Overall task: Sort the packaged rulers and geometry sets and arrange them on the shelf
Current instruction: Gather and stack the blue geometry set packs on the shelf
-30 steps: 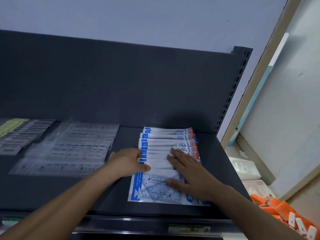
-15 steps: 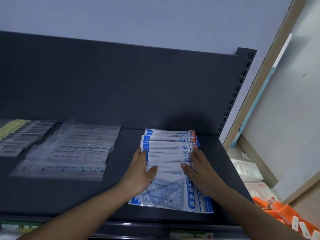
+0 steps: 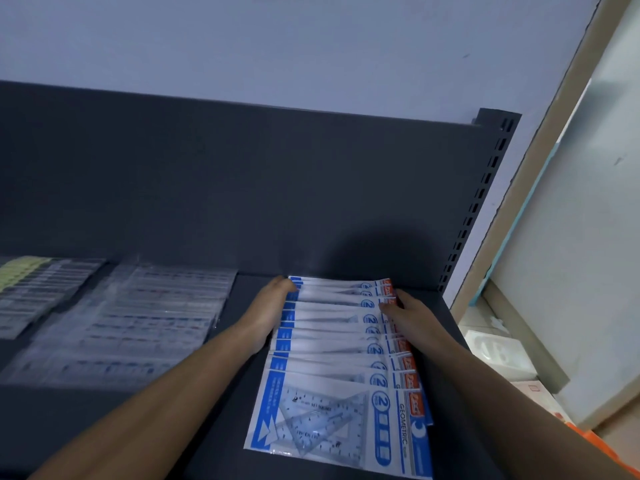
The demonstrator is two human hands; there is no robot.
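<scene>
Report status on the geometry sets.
Left hand and right hand press both side edges of the fanned geometry sets. Sets overlapped on shelf. Ruler packs apart, leftward.

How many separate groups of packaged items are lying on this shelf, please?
3: yellow-topped rulers far left, clear-packed rulers left of centre, fanned geometry sets at right, between the left hand and right hand. More may lie off-frame.

Dim, bluish light is washing the frame, brightening toward the right edge. A soft shadow is darkening the back panel (image 3: 363,251) right of centre. Motion blur is smearing the ruler packs (image 3: 131,320) at left; straight lines are bowing near the borders.
</scene>
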